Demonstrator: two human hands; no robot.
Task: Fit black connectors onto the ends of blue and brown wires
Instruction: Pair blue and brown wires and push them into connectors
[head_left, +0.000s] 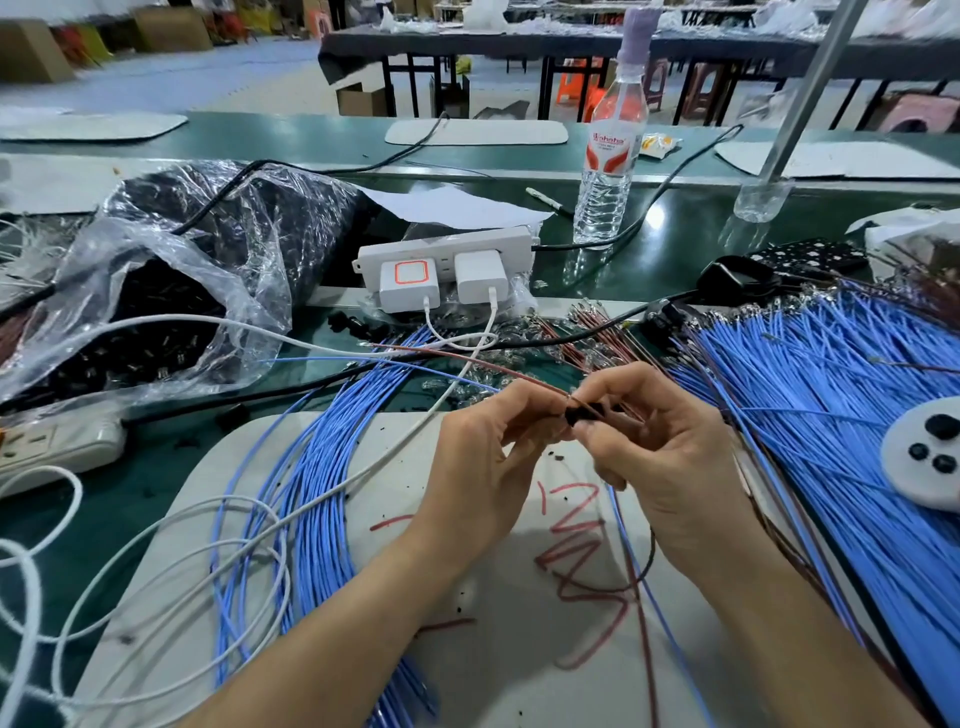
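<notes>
- The left hand (478, 457) is curled, thumb and forefinger pinching a brown wire (467, 361) close to its end.
- The right hand (665, 457) is curled too, its fingertips pinching a black connector (584, 414). The wire end meets the connector between the two hands.
- Both hands are held over a white mat (519, 649) scrawled in red, on the green tabletop (675, 249).
- A single blue wire (337, 359) runs out to the left from behind the left hand, just below the brown one.
- A loose sheaf (306, 499) of blue wires lies across the mat's left side.
- A far thicker bundle (831, 395) fans over the right, with brown wires mixed in.
- A clear bag (156, 312) of black parts sits at the left.
- Behind the hands, a power strip (447, 249) carries two white chargers, their cables trailing toward the person.
- A bottle (608, 156) stands upright beyond it.
- A white disc (924, 467) with three black pieces lies at the right edge.
</notes>
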